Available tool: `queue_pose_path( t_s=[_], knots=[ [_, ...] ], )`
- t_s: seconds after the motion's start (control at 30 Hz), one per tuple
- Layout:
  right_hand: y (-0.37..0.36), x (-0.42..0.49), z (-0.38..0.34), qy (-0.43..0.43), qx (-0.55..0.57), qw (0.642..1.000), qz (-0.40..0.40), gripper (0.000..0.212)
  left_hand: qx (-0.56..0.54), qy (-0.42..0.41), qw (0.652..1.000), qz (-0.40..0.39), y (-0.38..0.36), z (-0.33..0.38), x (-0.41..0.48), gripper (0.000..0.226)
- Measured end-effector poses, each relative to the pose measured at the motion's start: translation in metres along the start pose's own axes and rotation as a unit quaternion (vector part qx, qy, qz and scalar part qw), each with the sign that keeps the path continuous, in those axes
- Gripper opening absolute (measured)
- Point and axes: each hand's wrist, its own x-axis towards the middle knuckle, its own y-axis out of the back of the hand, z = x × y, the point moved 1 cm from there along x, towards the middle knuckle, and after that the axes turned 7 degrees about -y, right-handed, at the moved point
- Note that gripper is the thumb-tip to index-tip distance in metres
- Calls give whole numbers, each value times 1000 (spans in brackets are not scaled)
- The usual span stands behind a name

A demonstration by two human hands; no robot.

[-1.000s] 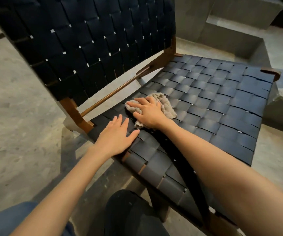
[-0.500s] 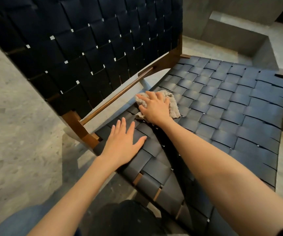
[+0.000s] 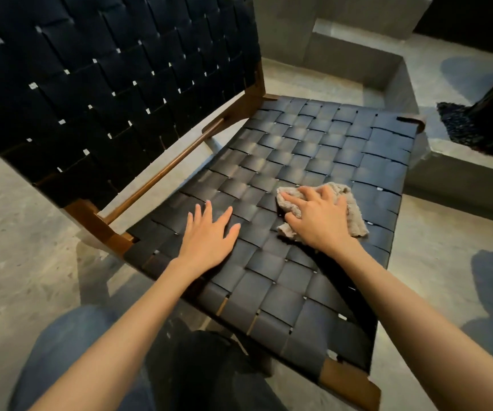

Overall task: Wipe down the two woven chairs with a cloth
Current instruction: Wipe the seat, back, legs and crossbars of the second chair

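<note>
**Seat wipe moves out from the back corner**

Since half a second ago the cloth-bearing right hand has slid away from the rear corner by the backrest toward the middle-right of the seat, and the view has swung with it, so more of the front edge shows.

Largest in view is the woven chair, its dark strap seat filling the centre and its strap backrest rising at upper left on a brown wooden frame. Only this one chair is visible; the second cannot be seen from here, so the job looks no more than partly done, with the seat of the first chair in hand.

On that seat the left hand lies flat, fingers spread wide, holding nothing, seemingly bracing near the left side. Well to its right, the right hand presses palm-down on the cloth, fingers splayed over it rather than curled round it. This grey, crumpled rag lies touching the straps, its edges showing beyond the hand at the top, right and lower left.

Next, I judge, the stroke needs to carry on across the right and front bands, keeping the cloth flat under steady pressure so it does not bunch or catch in the gaps between straps.
</note>
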Motion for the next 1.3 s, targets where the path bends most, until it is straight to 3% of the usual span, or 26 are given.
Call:
queue_pose_path(
  t_s=[0.23, 0.4, 0.57, 0.73, 0.9, 1.1, 1.17, 1.3],
  knots=[
    [12, -37, 67, -157, 21, 987, 38, 50, -4, -4, 1000, 11, -14, 35, 16, 54],
    [10, -2, 71, -196, 37, 980, 26, 52, 3, -6, 1000, 26, -14, 28, 29, 52],
    [-1, 27, 57, -133, 69, 988, 26, 53, 8, -1, 999, 47, -13, 22, 44, 55],
    [-21, 71, 7, 23, 79, 996, 24, 52, 3, 11, 997, 78, -9, 10, 66, 59],
    [-39, 134, -64, 116, 101, 988, -12, 50, -46, 50, 992, 105, -9, 3, 75, 65],
    [-51, 179, -109, 235, 110, 966, -5, 48, 0, 70, 991, 113, -13, 1, 85, 64],
    [-55, 195, -108, 247, 105, 963, 8, 47, 3, 73, 991, 115, -13, 0, 90, 65],
    [-58, 231, -98, 151, 91, 984, 34, 47, 27, 59, 990, 121, -17, -3, 95, 63]
  ],
)
